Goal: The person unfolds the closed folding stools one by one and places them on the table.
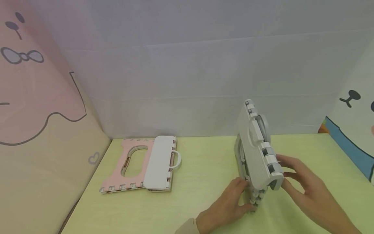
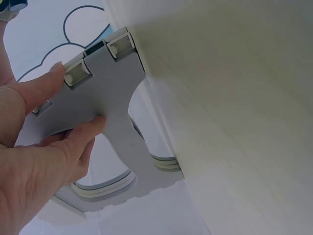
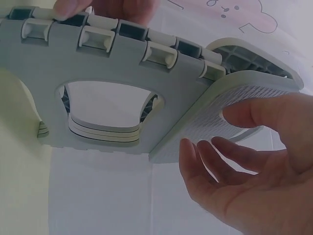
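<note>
A grey and white folding stool stands on edge at the right of the table, partly unfolded, with its seat panels tilted over the leg panel. My left hand grips the leg panel, thumb on the hinged edge and fingers at the cutout, as the left wrist view shows with that hand. My right hand is beside the stool's right side. Its fingers are loosely bent and spread in the right wrist view, where the hand is close to the ribbed seat panel; whether the thumb touches it I cannot tell.
A pink and white folding stool lies folded flat at the table's left, its white loop handle pointing right. The green-yellow table meets a pale cloth wall at the back. Printed cartoon cloths flank both sides.
</note>
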Demonstrator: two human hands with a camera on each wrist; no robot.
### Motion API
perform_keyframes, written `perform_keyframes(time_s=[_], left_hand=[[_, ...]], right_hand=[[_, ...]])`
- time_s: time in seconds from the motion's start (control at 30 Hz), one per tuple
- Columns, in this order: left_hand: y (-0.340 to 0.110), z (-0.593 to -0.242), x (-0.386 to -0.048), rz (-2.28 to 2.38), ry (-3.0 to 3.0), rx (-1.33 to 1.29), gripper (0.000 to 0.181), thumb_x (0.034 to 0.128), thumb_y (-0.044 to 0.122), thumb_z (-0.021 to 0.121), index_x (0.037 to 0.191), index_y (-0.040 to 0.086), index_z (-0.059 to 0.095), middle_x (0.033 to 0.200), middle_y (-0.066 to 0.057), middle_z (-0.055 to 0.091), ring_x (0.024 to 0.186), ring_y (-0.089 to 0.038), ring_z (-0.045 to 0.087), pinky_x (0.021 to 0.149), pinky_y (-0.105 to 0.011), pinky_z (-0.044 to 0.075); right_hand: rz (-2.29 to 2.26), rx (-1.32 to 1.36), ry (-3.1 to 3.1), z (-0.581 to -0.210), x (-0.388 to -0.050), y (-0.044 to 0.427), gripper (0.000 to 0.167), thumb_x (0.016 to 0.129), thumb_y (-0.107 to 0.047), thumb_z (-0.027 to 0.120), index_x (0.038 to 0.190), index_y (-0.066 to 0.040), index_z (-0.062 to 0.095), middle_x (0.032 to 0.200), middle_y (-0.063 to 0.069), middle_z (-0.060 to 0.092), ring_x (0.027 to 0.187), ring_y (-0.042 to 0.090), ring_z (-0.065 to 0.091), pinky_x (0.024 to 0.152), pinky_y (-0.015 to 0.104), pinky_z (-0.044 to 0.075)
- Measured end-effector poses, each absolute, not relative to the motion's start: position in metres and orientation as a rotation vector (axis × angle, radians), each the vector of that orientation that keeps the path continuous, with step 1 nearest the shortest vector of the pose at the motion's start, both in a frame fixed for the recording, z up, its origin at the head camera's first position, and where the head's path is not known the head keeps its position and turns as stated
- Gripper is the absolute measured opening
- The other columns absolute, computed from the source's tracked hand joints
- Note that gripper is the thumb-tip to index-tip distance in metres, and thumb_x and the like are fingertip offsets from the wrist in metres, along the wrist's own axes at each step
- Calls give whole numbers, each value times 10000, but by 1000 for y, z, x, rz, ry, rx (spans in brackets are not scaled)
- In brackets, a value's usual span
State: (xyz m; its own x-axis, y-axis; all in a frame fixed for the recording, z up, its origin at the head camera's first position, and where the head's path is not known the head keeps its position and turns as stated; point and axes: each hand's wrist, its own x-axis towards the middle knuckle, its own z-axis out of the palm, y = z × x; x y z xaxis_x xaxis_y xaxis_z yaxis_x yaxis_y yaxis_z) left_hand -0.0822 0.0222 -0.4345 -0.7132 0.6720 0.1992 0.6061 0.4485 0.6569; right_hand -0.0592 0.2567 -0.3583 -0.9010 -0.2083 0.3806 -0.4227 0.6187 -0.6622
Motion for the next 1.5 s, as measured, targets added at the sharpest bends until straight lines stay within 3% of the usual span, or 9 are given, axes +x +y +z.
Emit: perform_keyframes(time_s=[0.33, 0.63, 0.73, 0.87, 0.93, 1.17, 1.5], left_hand=[[22, -434, -83, 1114, 2598, 1184, 593, 953, 214, 758, 1445, 73, 459, 1398, -27, 503, 1289, -76, 477, 1074, -148, 396], [23, -436, -83, 1135, 2609, 1233, 624, 938, 208, 774, 1449, 65, 445, 1379, -36, 504, 1278, -83, 482, 1078, -133, 379], [23, -436, -84, 1134, 2617, 1249, 631, 933, 213, 779, 1447, 62, 443, 1376, -41, 504, 1278, -87, 484, 1079, -133, 378], [24, -436, -84, 1129, 2622, 1245, 629, 935, 219, 778, 1447, 60, 447, 1376, -39, 505, 1276, -84, 485, 1076, -131, 379], [24, -436, -83, 1125, 2626, 1241, 632, 935, 221, 778, 1449, 60, 448, 1378, -40, 506, 1279, -84, 485, 1077, -130, 377], [23, -435, -82, 1135, 2636, 1252, 631, 925, 200, 787, 1440, 54, 452, 1375, -53, 515, 1284, -103, 488, 1089, -158, 387], [24, -437, -83, 1149, 2629, 1251, 639, 923, 211, 789, 1441, 56, 447, 1388, -63, 511, 1301, -110, 480, 1104, -168, 378]], right_hand=[[1139, 533, -2635, -371, -62, 259, 721, 890, 17, 774, 1515, -164, 464, 1445, -184, 467, 1293, -142, 380, 929, 10, 390], [1167, 609, -2569, -383, -64, 259, 779, 797, 132, 794, 1479, -78, 483, 1441, -183, 483, 1293, -151, 388, 913, 23, 413], [1134, 591, -2604, -386, -64, 259, 764, 798, 116, 802, 1467, -77, 489, 1438, -85, 531, 1282, -170, 379, 888, 81, 476], [1088, 525, -2716, -388, -63, 259, 742, 844, 28, 809, 1490, -74, 457, 1443, 145, 549, 1258, -201, 340, 836, 244, 581], [1081, 509, -2747, -390, -62, 259, 744, 858, 2, 807, 1502, -65, 441, 1455, 189, 536, 1254, -200, 334, 824, 311, 602], [1071, 540, -2756, -397, -62, 257, 837, 858, -31, 818, 1565, -73, 371, 1502, 210, 504, 1268, -159, 369, 813, 383, 611], [1080, 554, -2813, -404, -58, 254, 813, 865, -47, 813, 1553, -71, 381, 1464, 196, 543, 1206, -16, 538, 829, 397, 606]])
